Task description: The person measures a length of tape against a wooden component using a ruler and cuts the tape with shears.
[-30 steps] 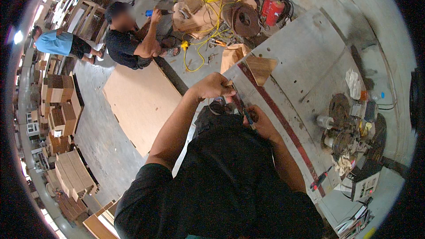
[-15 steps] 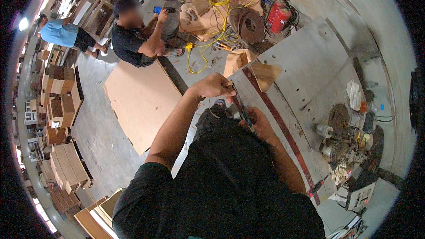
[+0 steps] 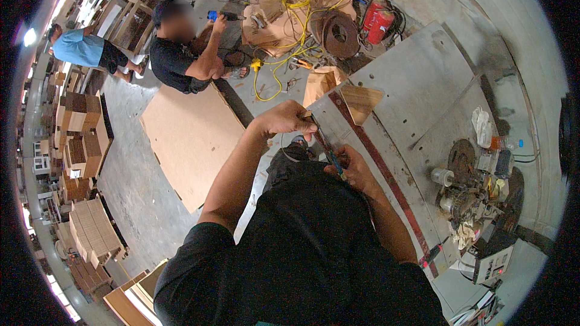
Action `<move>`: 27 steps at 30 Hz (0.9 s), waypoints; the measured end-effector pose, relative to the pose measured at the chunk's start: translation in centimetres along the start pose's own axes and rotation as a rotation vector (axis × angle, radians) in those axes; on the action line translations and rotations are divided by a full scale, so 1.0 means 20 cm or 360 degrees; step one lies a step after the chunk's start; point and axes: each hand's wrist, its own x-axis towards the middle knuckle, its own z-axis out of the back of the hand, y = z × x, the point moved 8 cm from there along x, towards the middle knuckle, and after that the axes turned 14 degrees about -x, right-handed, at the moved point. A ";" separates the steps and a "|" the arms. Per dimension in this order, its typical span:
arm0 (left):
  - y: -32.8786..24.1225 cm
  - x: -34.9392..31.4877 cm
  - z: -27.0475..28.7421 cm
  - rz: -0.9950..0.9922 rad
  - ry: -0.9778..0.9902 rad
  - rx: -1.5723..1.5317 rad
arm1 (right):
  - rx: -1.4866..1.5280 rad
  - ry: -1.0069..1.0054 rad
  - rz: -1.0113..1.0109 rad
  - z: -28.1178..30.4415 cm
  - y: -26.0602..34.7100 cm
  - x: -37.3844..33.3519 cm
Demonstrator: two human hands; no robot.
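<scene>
My left hand is closed at the near edge of the grey metal worktable, pinching the light-brown end of a thin dark strip. Lower down, close to my body, the fingers of my right hand are curled round a slim blue-handled tool. The tool lies against the lower part of the strip; its working end is too small to make out. Just beyond the strip, a triangular wooden piece rests on the worktable beside a dark red band.
A co-worker in black crouches with a blue drill near a large tan board. Yellow cable crosses the floor. A red extinguisher stands beyond the worktable. Greasy parts and a bottle lie at right.
Both hands keep their grips on the strip and the blue-handled tool. The whole view has shifted slightly; little else differs.
</scene>
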 end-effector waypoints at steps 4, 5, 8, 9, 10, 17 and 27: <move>0.03 0.02 0.00 0.0015 -0.0029 -0.0054 | -0.0226 -0.0048 0.0147 0.01 -0.01 0.02; 0.03 0.02 0.00 0.0002 -0.0037 -0.0104 | -0.0264 -0.0049 0.0186 0.01 -0.02 0.03; 0.03 0.01 0.01 -0.0070 -0.0076 -0.0240 | -0.0599 -0.0097 -0.0030 0.03 -0.08 0.06; 0.03 0.01 0.01 -0.0118 -0.0090 -0.0282 | -0.0535 -0.0103 -0.0017 0.03 -0.10 0.07; 0.02 0.01 0.02 -0.0167 -0.0103 -0.0325 | -0.0470 -0.0109 -0.0005 0.03 -0.12 0.08; 0.05 -0.05 0.05 -0.0210 -0.0115 -0.0596 | -0.0178 0.0115 -0.0030 -0.08 0.04 0.07; -0.01 -0.12 0.10 -0.0314 -0.0345 -0.0663 | -0.0273 -0.0089 0.0062 -0.03 0.02 0.06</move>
